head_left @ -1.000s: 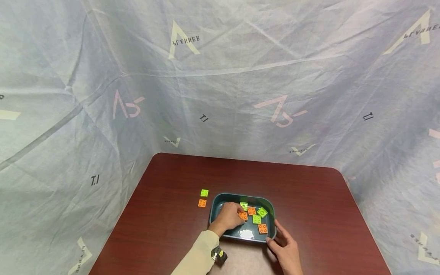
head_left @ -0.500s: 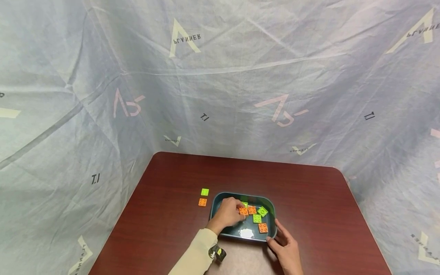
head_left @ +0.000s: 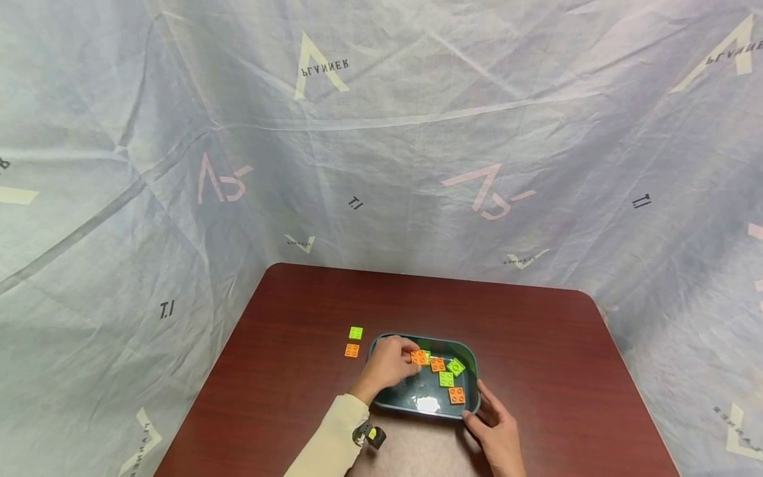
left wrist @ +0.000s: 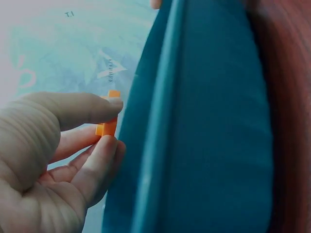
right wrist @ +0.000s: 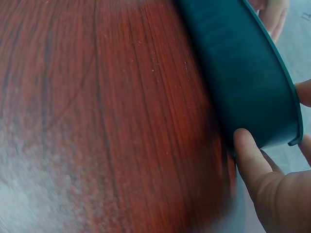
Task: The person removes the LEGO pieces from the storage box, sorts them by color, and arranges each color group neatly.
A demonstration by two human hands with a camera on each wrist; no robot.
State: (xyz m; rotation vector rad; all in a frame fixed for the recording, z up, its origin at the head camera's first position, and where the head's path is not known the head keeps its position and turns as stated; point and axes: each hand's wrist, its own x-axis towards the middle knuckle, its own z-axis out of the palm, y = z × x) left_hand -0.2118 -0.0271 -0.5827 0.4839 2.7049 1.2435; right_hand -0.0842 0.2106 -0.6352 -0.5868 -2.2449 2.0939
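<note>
My left hand (head_left: 389, 364) pinches an orange toy building brick (head_left: 418, 358) between thumb and fingertips, over the left part of a dark teal tray (head_left: 401, 400). In the left wrist view that brick (left wrist: 112, 121) is held edge-on beside the tray wall (left wrist: 218, 121). At the tray's near right corner, my right hand (head_left: 501, 434) holds the tray, thumb against the near wall and fingers along the right side. Inside the tray lie a green brick (head_left: 426, 358) partly hidden by the held one, an orange brick (head_left: 438, 364), green bricks (head_left: 456, 366) (head_left: 446, 379) and another orange brick (head_left: 456, 395).
Left of the tray, a green brick (head_left: 356, 333) and an orange brick (head_left: 352, 350) lie in a column on the reddish-brown table (head_left: 536, 344). A grey printed cloth (head_left: 381, 132) hangs around the table's back and sides.
My left hand has lifted the orange brick and carried it slightly back and left within the tray, uncovering part of the tray floor. The right hand has stayed at the corner.
</note>
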